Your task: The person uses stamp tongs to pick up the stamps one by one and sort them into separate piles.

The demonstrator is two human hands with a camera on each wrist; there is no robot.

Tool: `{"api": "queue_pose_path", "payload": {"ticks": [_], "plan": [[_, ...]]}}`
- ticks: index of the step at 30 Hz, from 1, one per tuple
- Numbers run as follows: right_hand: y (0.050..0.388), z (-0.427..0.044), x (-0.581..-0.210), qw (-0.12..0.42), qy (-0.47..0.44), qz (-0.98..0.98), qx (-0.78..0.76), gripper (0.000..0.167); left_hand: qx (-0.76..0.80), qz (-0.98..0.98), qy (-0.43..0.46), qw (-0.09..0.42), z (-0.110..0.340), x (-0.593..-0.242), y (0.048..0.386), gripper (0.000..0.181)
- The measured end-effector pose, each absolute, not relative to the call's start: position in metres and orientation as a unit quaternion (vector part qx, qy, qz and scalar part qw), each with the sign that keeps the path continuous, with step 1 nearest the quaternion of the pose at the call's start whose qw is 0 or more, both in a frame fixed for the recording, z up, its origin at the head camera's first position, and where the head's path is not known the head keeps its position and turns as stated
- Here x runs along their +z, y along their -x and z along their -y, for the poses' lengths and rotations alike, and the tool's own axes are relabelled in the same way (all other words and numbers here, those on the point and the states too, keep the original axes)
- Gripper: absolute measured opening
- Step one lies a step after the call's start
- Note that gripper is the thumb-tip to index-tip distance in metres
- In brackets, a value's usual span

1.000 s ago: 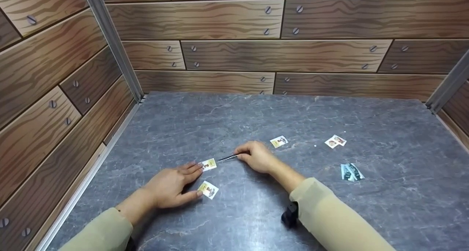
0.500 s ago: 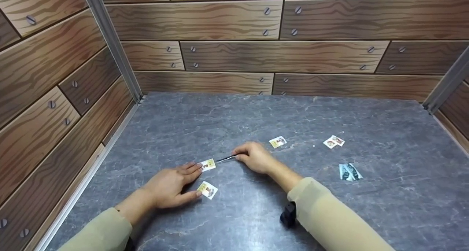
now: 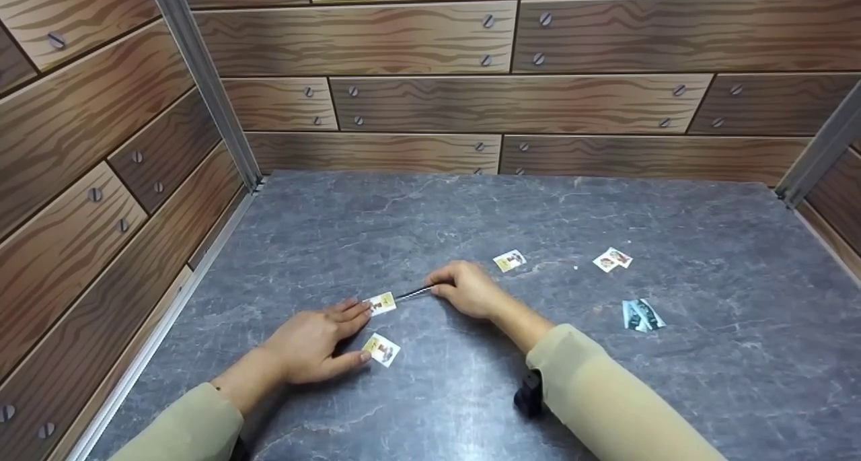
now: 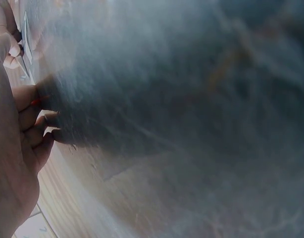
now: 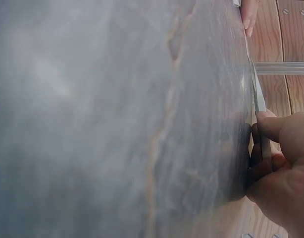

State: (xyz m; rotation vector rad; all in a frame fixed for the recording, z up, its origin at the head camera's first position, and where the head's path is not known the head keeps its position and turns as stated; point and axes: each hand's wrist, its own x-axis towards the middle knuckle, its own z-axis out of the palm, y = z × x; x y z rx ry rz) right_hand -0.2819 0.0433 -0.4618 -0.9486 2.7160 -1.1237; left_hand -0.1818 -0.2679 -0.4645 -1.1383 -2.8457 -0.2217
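Note:
My left hand (image 3: 313,343) lies flat, its fingertips resting on the left end of a small white-and-yellow printed card (image 3: 383,303). Near its thumb tip is a second card of the same kind (image 3: 382,349). Between thumb and fingers, my right hand (image 3: 471,289) pinches slim metal tweezers (image 3: 414,292), held low over the tabletop. Their tip points left and reaches the right edge of the first card. In the right wrist view, the silver tweezers (image 5: 261,99) stick out from the pinching fingers. Whether the tip is under the card cannot be made out.
Beyond the right hand lies another yellow-and-white card (image 3: 510,260). Farther right are overlapping white cards with red pictures (image 3: 612,260) and teal printed pieces (image 3: 642,315). A tiny white scrap (image 3: 576,268) lies between. Wood-patterned walls (image 3: 417,37) border the grey marbled table (image 3: 377,212).
The hands, tweezers and cards keep almost the same places. The whole head view has shifted very slightly.

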Motion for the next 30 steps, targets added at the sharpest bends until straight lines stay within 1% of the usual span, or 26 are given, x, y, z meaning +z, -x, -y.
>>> {"api": "queue_pose_path", "payload": {"ticks": [8, 22, 30], "plan": [[0.2826, -0.0412, -0.4631, 0.037, 0.301, -0.878, -0.371, 0.014, -0.072, 0.928, 0.365, 0.028, 0.2678, -0.4648, 0.182, 0.077], [0.2823, -0.0398, -0.4635, 0.025, 0.305, -0.88, -0.363, 0.013, -0.075, 0.931, 0.357, 0.016, 0.2668, -0.4635, 0.182, 0.079], [0.2823, -0.0393, -0.4616, 0.035, 0.302, -0.879, -0.366, 0.014, -0.073, 0.932, 0.353, 0.013, 0.2665, -0.4639, 0.1818, 0.079]]}}
